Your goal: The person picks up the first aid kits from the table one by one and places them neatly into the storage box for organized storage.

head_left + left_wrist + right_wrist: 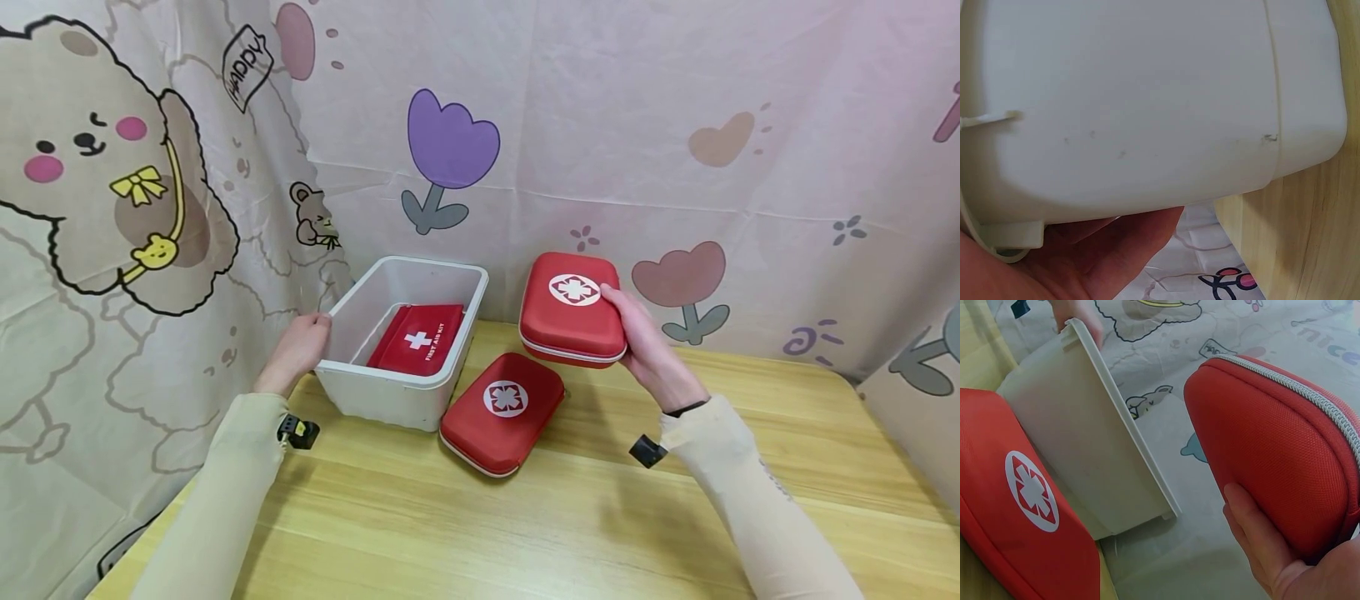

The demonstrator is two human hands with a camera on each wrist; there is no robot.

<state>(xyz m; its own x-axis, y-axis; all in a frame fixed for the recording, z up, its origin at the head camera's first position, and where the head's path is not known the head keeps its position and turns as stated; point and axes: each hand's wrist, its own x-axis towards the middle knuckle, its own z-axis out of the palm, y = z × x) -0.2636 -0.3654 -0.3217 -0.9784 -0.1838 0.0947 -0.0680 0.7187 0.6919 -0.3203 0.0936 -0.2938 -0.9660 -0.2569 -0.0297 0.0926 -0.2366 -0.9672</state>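
My left hand [303, 348] grips the left rim of a white plastic bin [390, 397], with its fingers under the edge in the left wrist view. Inside the bin lies a flat red first aid pouch [408, 352] marked with a white cross. My right hand [643, 340] holds a red zippered first aid case [555, 312] by its right side, raised above the table. Its silver zipper [1310, 394] runs along the edge in the right wrist view. A second red case [517, 429] lies on the table against the bin's right side, its white round emblem facing up.
The wooden table [570, 533] runs under everything. Behind it hangs a printed cloth [585, 150] with flowers, and another stretch with a bear [105, 167] is at the left, close to the bin.
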